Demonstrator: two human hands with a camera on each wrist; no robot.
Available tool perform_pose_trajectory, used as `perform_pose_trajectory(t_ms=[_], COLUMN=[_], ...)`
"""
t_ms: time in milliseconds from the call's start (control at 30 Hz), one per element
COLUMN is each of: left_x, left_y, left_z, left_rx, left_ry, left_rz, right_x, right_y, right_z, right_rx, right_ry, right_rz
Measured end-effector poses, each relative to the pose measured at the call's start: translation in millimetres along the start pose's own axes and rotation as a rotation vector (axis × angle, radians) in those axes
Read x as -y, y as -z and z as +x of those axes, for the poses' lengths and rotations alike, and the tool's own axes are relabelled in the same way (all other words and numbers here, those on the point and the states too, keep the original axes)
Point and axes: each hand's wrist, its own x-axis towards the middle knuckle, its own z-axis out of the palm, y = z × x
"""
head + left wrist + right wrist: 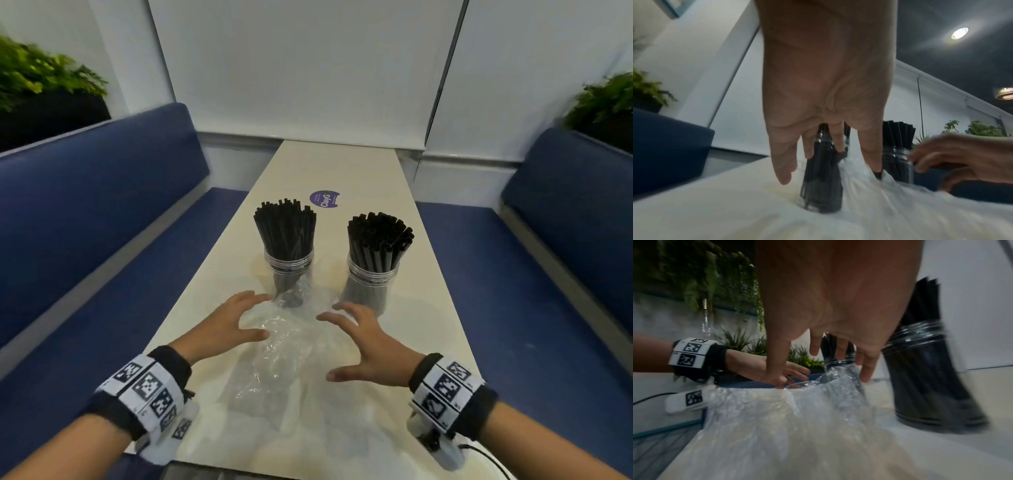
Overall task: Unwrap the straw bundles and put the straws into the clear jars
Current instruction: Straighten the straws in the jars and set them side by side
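Observation:
Two clear jars stand side by side on the table, each packed with upright black straws: the left jar [289, 274] [823, 178] and the right jar [371, 284] [931, 378]. Crumpled clear plastic wrap [281, 349] [777, 418] lies in front of them. My left hand [233, 320] hovers over the wrap's left side, fingers spread and gripping nothing. On the wrap's right side my right hand [356, 339] does the same, just in front of the right jar. In the wrist views the fingers [785, 164] [867, 368] hang down toward the wrap.
A purple round sticker [324, 199] sits on the cream table [342, 164] behind the jars. Blue benches [85, 205] [548, 240] flank the table, with plants [41, 73] behind them. A white wall closes the far end.

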Motion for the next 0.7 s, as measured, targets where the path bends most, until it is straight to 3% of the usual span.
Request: perform_pose_trajectory(t_ms=[133, 233, 367, 467, 567, 700], left_x=[-4.2, -8.6, -14.9, -18.8, -35.4, -70.7], left_y=[-38.1, -48.9, -27.5, -10.9, -6.2, -6.9], left_z=[12.6, 11.9, -5.2, -17.3, -29.3, -45.6], left_rx=[0.118, 0.034, -0.305, -0.504, -0.492, -0.369], left_ry=[-0.002, 0.042, -0.012, -0.022, -0.066, -0.202], left_rz=[-0.017, -0.140, -0.183, -0.265, -0.522, -0.855], right_x=[7.2, -1.2, 0.8, 23.9, 58.4, 83.7], right_y=[-21.0, -25.0, -6.0, 22.4, 43.1, 37.0], right_z=[38.7, 49.4, 40.6, 28.6, 23.9, 28.5], right_rx=[0.162, 0.109, -0.259, -0.413, -0.346, -0.346], right_ry=[-0.166, -0.219, -0.105, 0.041, 0.197, 0.229], right_rz=[-0.086, -0.025, 0.087, 0.426, 0.680, 0.443])
